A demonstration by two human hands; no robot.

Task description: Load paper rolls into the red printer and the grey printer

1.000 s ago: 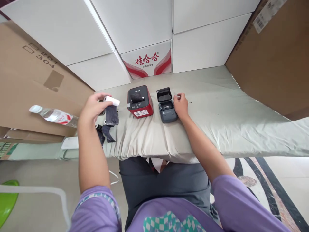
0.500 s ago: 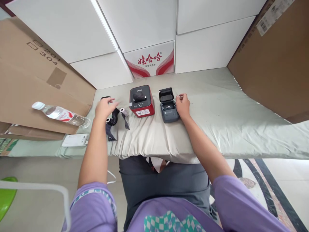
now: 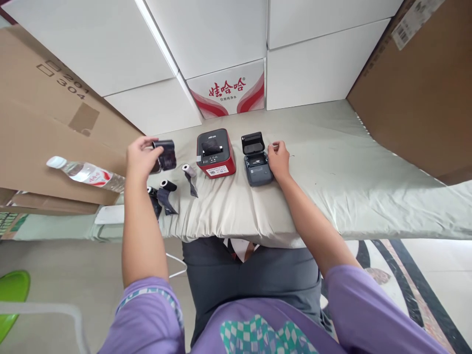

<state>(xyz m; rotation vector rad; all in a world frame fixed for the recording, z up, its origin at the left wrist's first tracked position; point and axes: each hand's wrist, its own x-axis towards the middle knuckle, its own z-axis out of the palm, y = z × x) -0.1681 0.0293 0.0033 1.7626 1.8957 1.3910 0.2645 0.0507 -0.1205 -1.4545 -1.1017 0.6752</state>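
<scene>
The left hand (image 3: 139, 158) pinches a black roll (image 3: 168, 155), long axis roughly left to right, while the open grey printer (image 3: 258, 175) sits well to its right beyond a red printer (image 3: 217, 155), beside the nearer right hand (image 3: 279, 159), curled, whether gripping I cannot tell

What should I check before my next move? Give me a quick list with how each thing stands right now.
1. Dark item gripped by the left hand: ok.
2. Lid of the grey printer open: ok, it stands up.
3. Compartment of that printer free of anything loose: cannot tell, too small to see.
4. Right hand clear of the grey printer: not ok, its fingers are right at the printer's side.
5. Pale roll fully wound: not ok, a dark strip trails from it.
6. Bottle capped: ok.
</scene>
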